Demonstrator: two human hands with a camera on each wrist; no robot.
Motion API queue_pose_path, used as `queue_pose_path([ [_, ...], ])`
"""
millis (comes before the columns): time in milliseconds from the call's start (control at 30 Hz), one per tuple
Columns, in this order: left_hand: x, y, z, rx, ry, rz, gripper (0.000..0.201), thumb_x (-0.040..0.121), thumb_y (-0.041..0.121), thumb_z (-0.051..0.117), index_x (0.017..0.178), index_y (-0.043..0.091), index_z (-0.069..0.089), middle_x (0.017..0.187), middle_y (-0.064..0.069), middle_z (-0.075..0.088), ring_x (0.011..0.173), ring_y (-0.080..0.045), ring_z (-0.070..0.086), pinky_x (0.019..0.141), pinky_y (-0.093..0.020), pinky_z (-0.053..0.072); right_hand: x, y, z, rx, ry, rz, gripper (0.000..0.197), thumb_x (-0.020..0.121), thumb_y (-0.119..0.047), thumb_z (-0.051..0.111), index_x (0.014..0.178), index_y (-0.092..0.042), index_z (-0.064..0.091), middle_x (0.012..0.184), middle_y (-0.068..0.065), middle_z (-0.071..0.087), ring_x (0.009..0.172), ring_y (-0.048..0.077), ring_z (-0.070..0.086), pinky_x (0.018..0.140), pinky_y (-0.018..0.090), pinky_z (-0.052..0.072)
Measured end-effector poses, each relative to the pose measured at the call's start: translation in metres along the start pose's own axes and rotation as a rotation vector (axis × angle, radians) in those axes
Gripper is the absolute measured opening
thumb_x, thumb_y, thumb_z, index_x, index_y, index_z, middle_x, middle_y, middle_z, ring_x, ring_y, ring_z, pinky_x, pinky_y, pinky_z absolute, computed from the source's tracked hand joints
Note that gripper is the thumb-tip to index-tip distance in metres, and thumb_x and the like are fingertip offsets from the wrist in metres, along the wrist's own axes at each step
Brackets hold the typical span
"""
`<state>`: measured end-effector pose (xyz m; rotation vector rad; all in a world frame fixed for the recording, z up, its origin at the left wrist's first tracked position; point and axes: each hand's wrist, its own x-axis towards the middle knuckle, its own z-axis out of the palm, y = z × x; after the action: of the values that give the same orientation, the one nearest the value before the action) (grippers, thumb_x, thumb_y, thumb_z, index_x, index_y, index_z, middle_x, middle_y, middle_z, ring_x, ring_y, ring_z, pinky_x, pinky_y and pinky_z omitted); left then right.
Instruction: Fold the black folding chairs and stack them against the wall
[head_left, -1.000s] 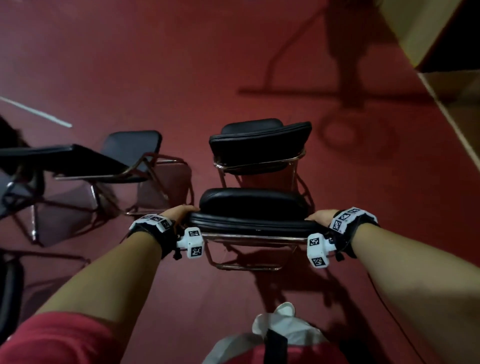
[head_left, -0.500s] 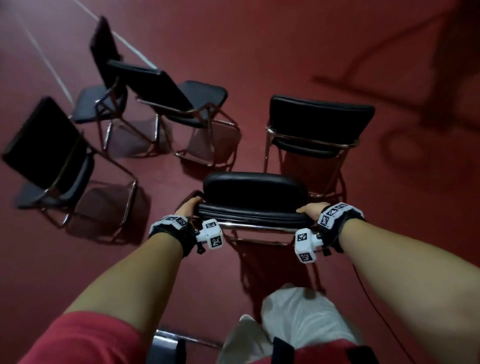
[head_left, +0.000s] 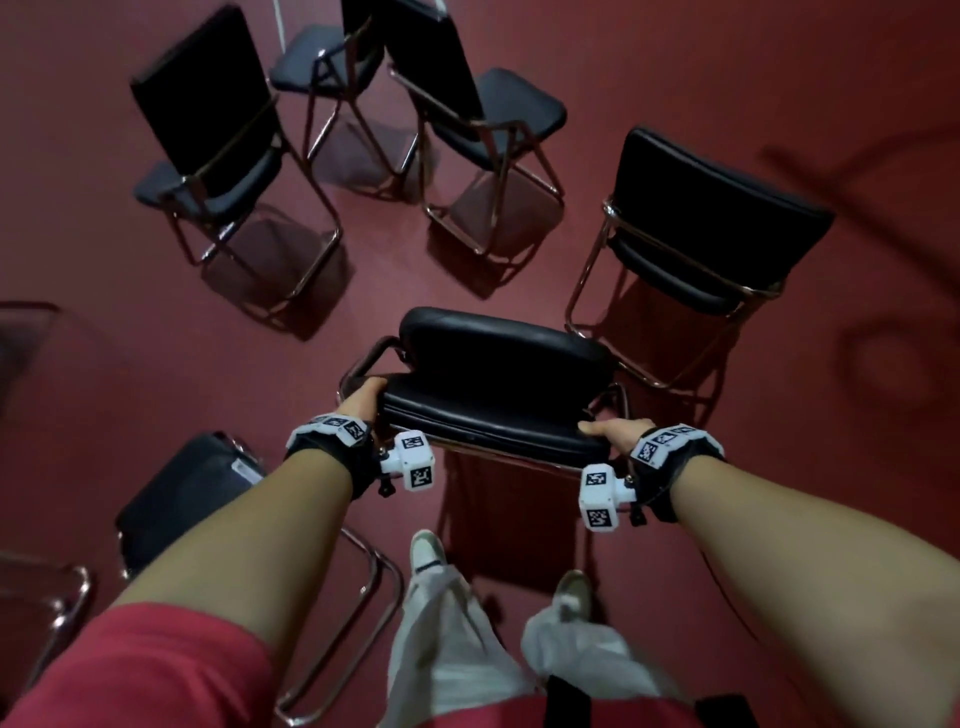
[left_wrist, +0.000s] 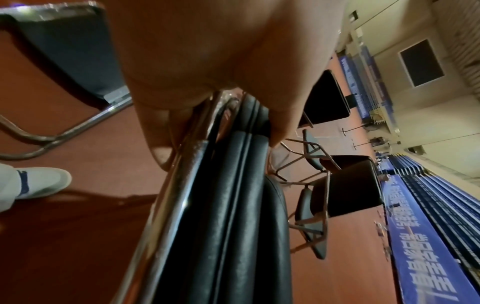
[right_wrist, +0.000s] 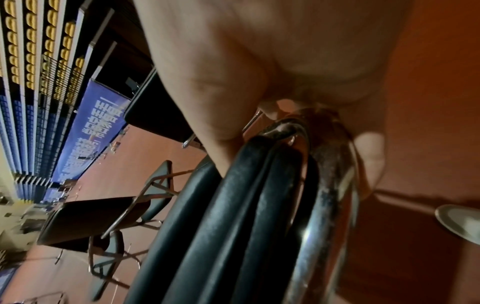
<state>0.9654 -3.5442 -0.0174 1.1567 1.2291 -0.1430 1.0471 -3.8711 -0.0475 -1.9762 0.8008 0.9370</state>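
Between the two forearms in the head view, a folded chair (head_left: 498, 395) hangs above the red floor (head_left: 779, 493), its seat and back pads pressed flat together. Left hand (head_left: 363, 397) grips the chair's left end, fingers curled over the pad edge and frame. Right hand (head_left: 615, 431) grips the right end, thumb lying along the near edge of the pad. So the chair sits straight between the two grips, held level in front of the person's legs. Four open chairs stand farther off: one at far left (head_left: 208, 150), two at far centre (head_left: 322, 67) (head_left: 483, 109), one to the right (head_left: 696, 228). Another chair (head_left: 176, 499) stands near left, beside the left forearm. Two shoes (head_left: 427, 551) show below the held chair.

From the left wrist, the fingers (left_wrist: 161, 131) wrap the chrome tube (left_wrist: 182, 185) while the thumb presses the black pads (left_wrist: 233, 205) from the other side. Open chairs and blue banners (left_wrist: 428, 257) lie beyond.

From the right wrist, the hand (right_wrist: 259, 61) closes round the tube (right_wrist: 327, 205) and pads (right_wrist: 221, 226) at the chair's end; a fingertip (right_wrist: 370, 148) curls over the tube.
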Motion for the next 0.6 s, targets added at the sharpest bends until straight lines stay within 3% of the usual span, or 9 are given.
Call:
queue_pose_path([
  [67,-0.003,-0.029,-0.009,-0.015,0.026,-0.039,0.031,0.088,0.038,0.066,0.091,0.008,0.062,0.069,-0.008,0.064,0.056,-0.025,0.061,0.038,-0.022,0.046,0.000,0.018,-0.004,-0.036,-0.024,0.019,0.073,0.071,-0.034,0.086,0.127,0.003,0.056,0.088,0.012,0.061,0.065,0.027,0.057,0.072,0.038,0.048],
  [133,-0.004,-0.059,-0.023,-0.019,0.068,-0.078,0.043,0.082,0.043,0.072,0.102,0.006,0.064,0.083,-0.012,0.069,0.057,-0.026,0.068,0.039,-0.025,0.047,-0.007,0.035,-0.002,-0.070,-0.056,0.024,0.069,0.070,-0.032,0.088,0.122,0.002,0.059,0.081,0.013,0.062,0.066,0.029,0.062,0.062,0.036,0.051],
  [200,-0.011,-0.084,-0.036,-0.013,0.091,-0.096,0.044,0.083,0.044,0.072,0.104,0.006,0.063,0.089,-0.015,0.069,0.047,-0.024,0.067,0.038,-0.024,0.047,-0.009,0.056,0.005,-0.087,-0.077,0.056,0.083,0.059,-0.035,0.092,0.123,0.003,0.057,0.091,0.017,0.066,0.073,0.033,0.067,0.067,0.040,0.056],
  [267,-0.016,-0.105,-0.046,-0.035,0.119,-0.125,0.052,0.080,0.045,0.073,0.109,0.004,0.064,0.092,-0.016,0.070,0.054,-0.028,0.068,0.043,-0.029,0.051,-0.002,0.080,0.014,-0.130,-0.075,0.085,0.108,0.042,-0.042,0.095,0.131,0.002,0.051,0.111,0.021,0.065,0.085,0.037,0.068,0.077,0.048,0.057],
  [333,-0.021,-0.128,-0.057,-0.023,0.133,-0.131,0.061,0.073,0.051,0.074,0.109,0.002,0.065,0.088,-0.017,0.068,0.060,-0.030,0.065,0.046,-0.030,0.051,0.006,0.103,0.021,-0.113,-0.068,0.095,0.111,0.042,-0.041,0.095,0.133,0.002,0.047,0.119,0.022,0.062,0.090,0.039,0.067,0.079,0.050,0.057],
  [433,-0.014,-0.170,-0.074,-0.017,0.128,-0.200,0.086,0.052,0.059,0.079,0.116,0.004,0.066,0.094,-0.018,0.073,0.071,-0.035,0.071,0.062,-0.045,0.057,-0.009,0.128,0.026,-0.123,-0.052,0.101,0.099,0.051,-0.034,0.094,0.130,0.004,0.048,0.117,0.025,0.063,0.091,0.041,0.068,0.078,0.048,0.056],
  [500,-0.018,-0.202,-0.079,-0.077,0.077,-0.225,0.069,0.065,0.054,0.081,0.113,0.006,0.066,0.092,-0.017,0.074,0.071,-0.035,0.072,0.069,-0.047,0.059,-0.006,0.147,0.026,-0.096,-0.022,0.061,0.101,0.056,-0.026,0.093,0.138,0.001,0.040,0.123,0.027,0.060,0.099,0.042,0.065,0.080,0.048,0.055],
  [600,-0.027,-0.256,-0.080,-0.151,0.072,-0.294,0.047,0.082,0.045,0.075,0.109,0.007,0.067,0.087,-0.013,0.074,0.065,-0.030,0.071,0.065,-0.040,0.056,-0.002,0.173,0.024,-0.083,0.014,0.035,0.116,0.053,-0.017,0.092,0.149,-0.011,0.027,0.130,0.023,0.054,0.104,0.043,0.062,0.085,0.057,0.054],
])
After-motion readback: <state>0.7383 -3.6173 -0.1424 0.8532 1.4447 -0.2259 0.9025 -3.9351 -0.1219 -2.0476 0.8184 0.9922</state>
